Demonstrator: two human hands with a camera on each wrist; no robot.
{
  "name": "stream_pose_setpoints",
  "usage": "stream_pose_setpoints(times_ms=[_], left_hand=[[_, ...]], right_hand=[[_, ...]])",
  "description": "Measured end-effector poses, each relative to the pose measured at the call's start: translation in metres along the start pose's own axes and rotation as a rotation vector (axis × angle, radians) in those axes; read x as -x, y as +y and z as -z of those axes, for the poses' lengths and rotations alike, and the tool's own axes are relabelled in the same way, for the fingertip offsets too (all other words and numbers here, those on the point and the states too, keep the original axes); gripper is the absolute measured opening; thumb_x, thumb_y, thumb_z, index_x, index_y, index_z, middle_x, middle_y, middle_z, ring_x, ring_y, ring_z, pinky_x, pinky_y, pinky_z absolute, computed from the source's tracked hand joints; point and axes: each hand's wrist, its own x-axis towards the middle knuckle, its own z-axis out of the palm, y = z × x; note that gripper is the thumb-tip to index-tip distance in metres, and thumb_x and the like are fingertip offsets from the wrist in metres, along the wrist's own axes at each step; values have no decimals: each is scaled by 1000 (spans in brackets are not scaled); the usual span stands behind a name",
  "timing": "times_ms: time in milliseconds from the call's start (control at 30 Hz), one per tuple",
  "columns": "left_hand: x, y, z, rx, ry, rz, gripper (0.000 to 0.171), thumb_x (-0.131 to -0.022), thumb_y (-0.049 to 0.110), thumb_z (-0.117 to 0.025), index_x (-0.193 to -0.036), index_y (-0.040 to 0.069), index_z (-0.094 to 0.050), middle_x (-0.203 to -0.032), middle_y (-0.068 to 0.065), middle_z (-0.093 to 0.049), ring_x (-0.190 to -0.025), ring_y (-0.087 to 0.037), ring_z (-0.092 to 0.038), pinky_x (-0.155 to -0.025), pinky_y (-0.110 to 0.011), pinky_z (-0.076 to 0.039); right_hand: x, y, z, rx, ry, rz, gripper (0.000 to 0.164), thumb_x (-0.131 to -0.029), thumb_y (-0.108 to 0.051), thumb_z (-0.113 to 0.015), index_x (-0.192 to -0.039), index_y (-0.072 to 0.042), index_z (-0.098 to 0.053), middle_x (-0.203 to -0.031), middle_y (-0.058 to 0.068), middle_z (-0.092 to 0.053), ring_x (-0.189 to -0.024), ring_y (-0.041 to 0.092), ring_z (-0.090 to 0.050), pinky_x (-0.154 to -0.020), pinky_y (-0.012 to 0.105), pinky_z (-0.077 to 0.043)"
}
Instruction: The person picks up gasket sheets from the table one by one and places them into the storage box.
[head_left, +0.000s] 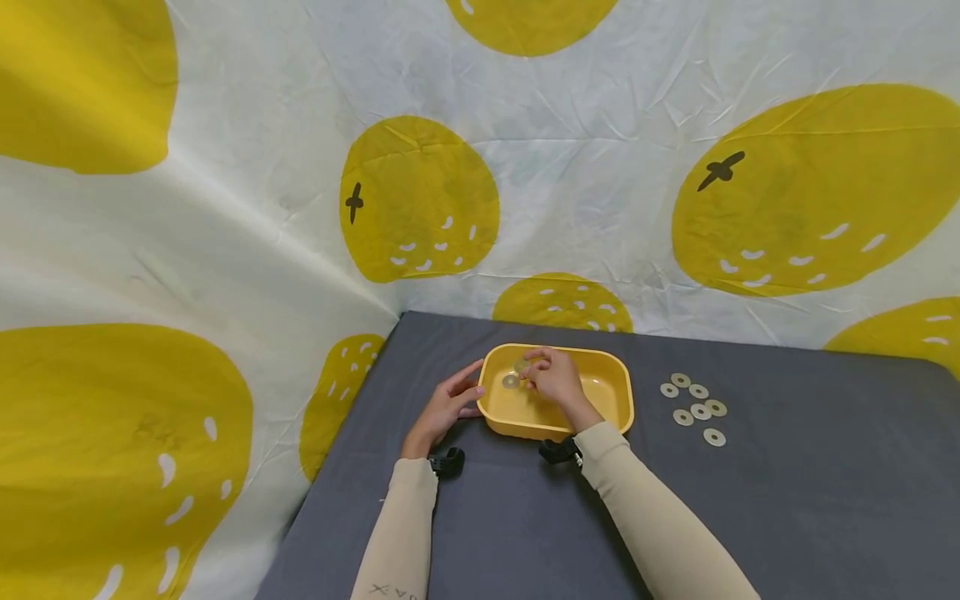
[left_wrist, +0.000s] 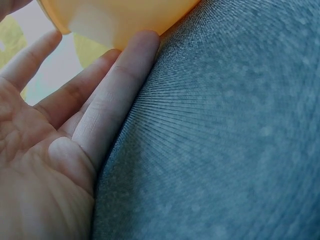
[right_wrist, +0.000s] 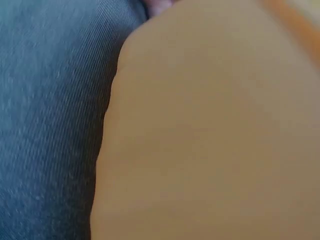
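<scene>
A yellow rectangular plastic basin [head_left: 615, 400] stands on the dark grey cloth. My left hand [head_left: 442, 408] rests against its left end, fingers fairly straight. In the left wrist view those fingers [left_wrist: 112, 95] touch the basin's outer wall [left_wrist: 115, 22] low by the cloth. Inside the basin, my right hand [head_left: 557, 379] has its fingers curled and pinches a flat metal washer [head_left: 521, 365] at the fingertips. Another washer [head_left: 511, 381] lies on the basin floor just below it. The right wrist view shows mostly the basin's side wall [right_wrist: 210, 125], with the right hand hidden.
Several loose washers [head_left: 701, 412] lie on the cloth to the right of the basin, some overlapping. The grey cloth-covered table [head_left: 825, 467] reaches a wall hanging [head_left: 585, 192] with yellow fruit shapes behind and at the left. Dark wrist cameras [head_left: 447, 462] sit under both wrists.
</scene>
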Motion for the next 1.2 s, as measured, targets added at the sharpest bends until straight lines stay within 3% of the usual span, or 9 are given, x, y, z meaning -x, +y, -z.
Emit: stream_pose_setpoints(times_ms=[100, 200, 433, 900, 1200], left_hand=[[0, 1, -1, -1, -5, -10, 54, -101, 25, -67, -151, 36, -50, -139, -18, -59, -122, -30, -64, -92, -43, -62], [1, 2, 0, 0, -11, -20, 56, -101, 25, -67, -153, 34, -48, -139, -20, -59, -123, -34, -63, -92, -43, -62], [2, 3, 0, -1, -11, -25, 57, -101, 25, -67, -154, 32, -48, -140, -21, -57, -124, -35, -62, -92, -43, -62], [1, -4, 1, 4, -12, -25, 56, -101, 27, -67, -153, 34, -48, -142, -18, -57, -121, -27, -64, -90, -41, -63], [-1, -5, 0, -4, -5, -23, 55, -101, 27, -67, -151, 37, -50, -142, -16, -57, -124, -31, -62, -91, -41, -62]], right_hand=[[-2, 4, 0, 101, 12, 23, 25, -97, -2, -65, -121, -4, -69, -99, 25, -76, -79, 41, -70, -58, 30, -54], [-4, 6, -1, 235, 27, 49, 24, -97, -2, -61, -119, -5, -70, -93, 20, -77, -71, 33, -70, -54, 25, -47], [-3, 4, -1, 489, 58, 62, 24, -92, -9, -63, -114, -8, -73, -82, 6, -76, -65, 16, -63, -58, 25, -45], [-2, 9, -4, 620, 52, 1, 25, -92, -20, -74, -115, -11, -73, -99, 9, -72, -83, 26, -62, -67, 35, -48], [-4, 12, -4, 668, 49, -7, 25, -92, -25, -75, -112, -10, -71, -108, 11, -72, -95, 32, -63, -78, 42, -51]])
